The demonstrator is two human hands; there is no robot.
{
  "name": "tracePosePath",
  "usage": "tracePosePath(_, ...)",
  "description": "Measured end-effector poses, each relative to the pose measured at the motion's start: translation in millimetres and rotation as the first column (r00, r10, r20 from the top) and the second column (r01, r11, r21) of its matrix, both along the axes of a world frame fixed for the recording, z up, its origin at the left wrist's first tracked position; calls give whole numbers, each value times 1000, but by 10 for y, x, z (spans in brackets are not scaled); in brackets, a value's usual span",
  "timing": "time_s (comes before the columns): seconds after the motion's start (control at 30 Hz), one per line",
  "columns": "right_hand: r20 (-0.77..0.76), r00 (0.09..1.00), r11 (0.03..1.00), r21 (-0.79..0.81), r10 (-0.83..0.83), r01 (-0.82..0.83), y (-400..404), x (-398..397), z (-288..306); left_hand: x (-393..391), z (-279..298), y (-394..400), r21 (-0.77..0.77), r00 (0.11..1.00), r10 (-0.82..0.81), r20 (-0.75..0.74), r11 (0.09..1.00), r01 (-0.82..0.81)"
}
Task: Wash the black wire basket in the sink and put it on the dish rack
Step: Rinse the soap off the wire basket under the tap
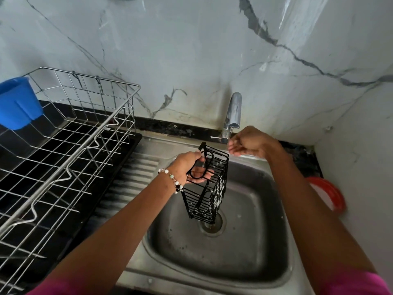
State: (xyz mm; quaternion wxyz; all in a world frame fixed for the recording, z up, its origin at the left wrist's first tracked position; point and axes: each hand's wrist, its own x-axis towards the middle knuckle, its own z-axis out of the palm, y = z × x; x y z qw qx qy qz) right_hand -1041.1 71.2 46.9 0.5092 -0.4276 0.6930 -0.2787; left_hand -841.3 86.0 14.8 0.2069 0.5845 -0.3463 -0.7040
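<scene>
Black wire basket (209,188) gripped in left hand (189,167) over steel sink (265,231), right hand (248,143) loosely curled, holding nothing.

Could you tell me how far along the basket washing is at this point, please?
Done: the black wire basket is already up out of the sink, and droplets on its wires suggest it has been wetted. In hand: the left hand grips its top end over the drain, while the right hand is at the tap, touching nothing; no running water is visible. Left: moving the basket onto the dish rack.
</scene>
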Motion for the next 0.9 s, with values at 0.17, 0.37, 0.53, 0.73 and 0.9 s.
tracePosePath(0.17,239,969,996,51,61,-76,288,-65,-367,132,23,-70,-82,1000,2,-26,997,-4)
tracePosePath(0.37,199,974,986,-143,111,-83,516,46,-566,374,-129,-47,-118,997,3,-81,993,-12)
tracePosePath(0.53,43,985,958,-245,166,-150,520,44,-512,457,-352,-57,-159,995,-29,-94,987,14)
tracePosePath(0.73,-82,963,936,-226,258,-271,532,157,-526,256,-227,-176,-237,997,-52,54,969,64)
tracePosePath(0.9,-51,969,962,-118,242,-246,575,92,-456,74,-372,-249,-408,975,57,214,912,36)
